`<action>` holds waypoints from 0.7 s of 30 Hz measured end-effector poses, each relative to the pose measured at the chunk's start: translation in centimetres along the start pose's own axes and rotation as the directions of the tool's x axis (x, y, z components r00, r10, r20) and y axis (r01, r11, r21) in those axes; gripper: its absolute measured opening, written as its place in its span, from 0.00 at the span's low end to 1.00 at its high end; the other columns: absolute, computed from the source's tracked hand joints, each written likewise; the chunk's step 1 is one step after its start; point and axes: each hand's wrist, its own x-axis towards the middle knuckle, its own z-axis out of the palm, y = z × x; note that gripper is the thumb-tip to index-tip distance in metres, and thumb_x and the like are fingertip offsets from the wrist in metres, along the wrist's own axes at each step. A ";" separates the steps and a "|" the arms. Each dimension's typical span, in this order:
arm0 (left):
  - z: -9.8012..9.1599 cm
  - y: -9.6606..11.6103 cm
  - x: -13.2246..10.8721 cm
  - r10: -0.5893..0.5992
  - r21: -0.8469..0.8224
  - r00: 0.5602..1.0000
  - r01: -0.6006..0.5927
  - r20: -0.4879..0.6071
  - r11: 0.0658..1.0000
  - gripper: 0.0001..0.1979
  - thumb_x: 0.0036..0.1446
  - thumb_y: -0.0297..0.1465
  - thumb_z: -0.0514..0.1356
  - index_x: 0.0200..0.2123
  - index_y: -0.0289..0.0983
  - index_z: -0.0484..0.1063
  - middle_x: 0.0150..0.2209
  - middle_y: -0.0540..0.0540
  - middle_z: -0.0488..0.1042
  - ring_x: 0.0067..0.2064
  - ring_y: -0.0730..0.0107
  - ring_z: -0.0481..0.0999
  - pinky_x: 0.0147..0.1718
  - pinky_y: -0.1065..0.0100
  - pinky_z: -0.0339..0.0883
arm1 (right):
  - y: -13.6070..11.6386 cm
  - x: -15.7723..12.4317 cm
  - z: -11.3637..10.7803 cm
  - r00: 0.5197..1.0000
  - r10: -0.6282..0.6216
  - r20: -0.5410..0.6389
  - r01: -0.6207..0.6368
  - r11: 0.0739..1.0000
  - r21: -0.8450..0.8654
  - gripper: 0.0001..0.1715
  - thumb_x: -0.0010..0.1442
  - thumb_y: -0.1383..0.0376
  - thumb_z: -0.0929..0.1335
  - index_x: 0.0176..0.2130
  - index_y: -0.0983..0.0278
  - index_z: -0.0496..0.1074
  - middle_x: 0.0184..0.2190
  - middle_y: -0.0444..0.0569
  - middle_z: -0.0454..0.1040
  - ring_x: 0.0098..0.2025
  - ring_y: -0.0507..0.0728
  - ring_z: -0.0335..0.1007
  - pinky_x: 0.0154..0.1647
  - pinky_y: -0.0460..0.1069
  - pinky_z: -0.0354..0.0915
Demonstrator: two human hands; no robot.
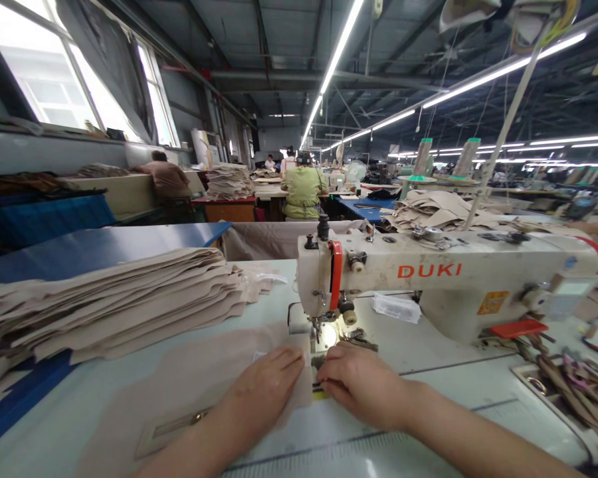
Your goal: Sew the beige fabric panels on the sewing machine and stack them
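A white DUKI sewing machine [428,275] stands on the pale table [428,358]. A beige fabric piece [199,378] lies flat in front of its needle [319,332]. My left hand [264,392] rests palm down on the fabric, fingers stretched toward the needle. My right hand [361,385] lies just right of the needle, fingers curled down and pressing the fabric edge by the presser foot. A small white label [258,356] shows on the fabric near my left fingertips.
A tall stack of beige cut pieces [114,299] lies at the left on the table. Belts and buckles [573,385] fill a tray at the right. Other people sit at machines farther back, one in green [303,192]. More beige pieces [438,209] are piled behind the machine.
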 end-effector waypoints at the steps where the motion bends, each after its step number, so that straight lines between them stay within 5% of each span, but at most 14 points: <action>1: 0.0 0.1 -0.1 -0.003 0.010 1.000 0.003 0.001 1.000 0.19 0.58 0.16 0.49 0.47 0.34 0.73 0.46 0.42 0.78 0.49 0.64 0.76 0.52 0.63 0.70 | 0.2 0.3 0.0 1.000 0.015 -0.002 -0.015 1.000 -0.021 0.09 0.64 0.70 0.64 0.35 0.64 0.74 0.33 0.48 0.74 0.37 0.55 0.68 0.40 0.47 0.62; 6: -0.3 0.2 -0.5 -0.001 0.047 1.000 0.002 -0.007 0.999 0.18 0.61 0.19 0.48 0.49 0.32 0.73 0.48 0.41 0.78 0.50 0.64 0.76 0.52 0.64 0.70 | 1.0 1.5 1.2 0.997 0.014 -0.071 -0.022 0.993 -0.113 0.07 0.64 0.70 0.65 0.40 0.64 0.73 0.36 0.50 0.74 0.41 0.57 0.67 0.45 0.49 0.62; 21: 1.2 -0.3 1.0 0.075 0.084 0.997 -0.074 -0.008 0.994 0.21 0.61 0.19 0.45 0.50 0.32 0.73 0.49 0.40 0.77 0.50 0.65 0.76 0.52 0.64 0.70 | 2.3 1.3 2.5 0.984 -0.006 -0.180 -0.023 0.987 -0.159 0.12 0.67 0.69 0.62 0.35 0.64 0.73 0.33 0.50 0.72 0.38 0.57 0.64 0.41 0.49 0.61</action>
